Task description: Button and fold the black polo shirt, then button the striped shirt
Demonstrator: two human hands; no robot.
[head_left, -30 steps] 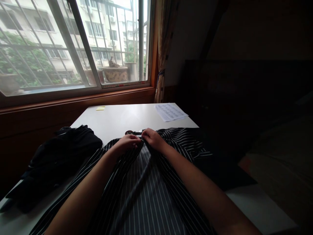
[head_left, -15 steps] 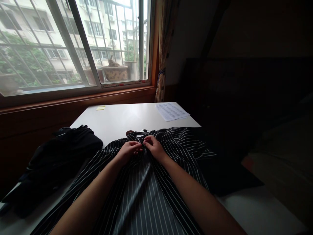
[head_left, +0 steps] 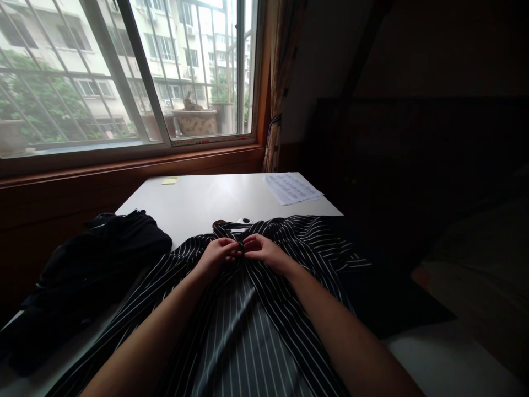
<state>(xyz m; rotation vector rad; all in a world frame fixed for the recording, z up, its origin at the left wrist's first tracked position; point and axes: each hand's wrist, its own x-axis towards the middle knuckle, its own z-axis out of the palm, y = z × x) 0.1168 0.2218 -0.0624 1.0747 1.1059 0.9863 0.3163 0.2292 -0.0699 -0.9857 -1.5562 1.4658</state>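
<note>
A black shirt with white stripes [head_left: 285,298] lies spread over the table, its front parted so the greyer inner side shows between the two edges. Near the collar, my left hand [head_left: 219,255] pinches the shirt's front edge with thumb and fingers. Facing it, my right hand [head_left: 264,252] has its thumb and fingertips closed on the same spot of cloth. The fingertips of both hands almost meet. Any button between them is too small and dark to make out.
On the white table [head_left: 206,196] lie a yellow sticky note [head_left: 169,181] and printed papers [head_left: 292,188]. Dark clothing [head_left: 103,264] is heaped at the left. Just beyond the collar are a round brown item [head_left: 219,224] and a white item [head_left: 245,221]. A barred window [head_left: 198,71] stands behind.
My right hand has turned flatter, its fingers now pointing left toward my left hand, and its wrist has shifted right. My left hand stays at the same place on the shirt.
</note>
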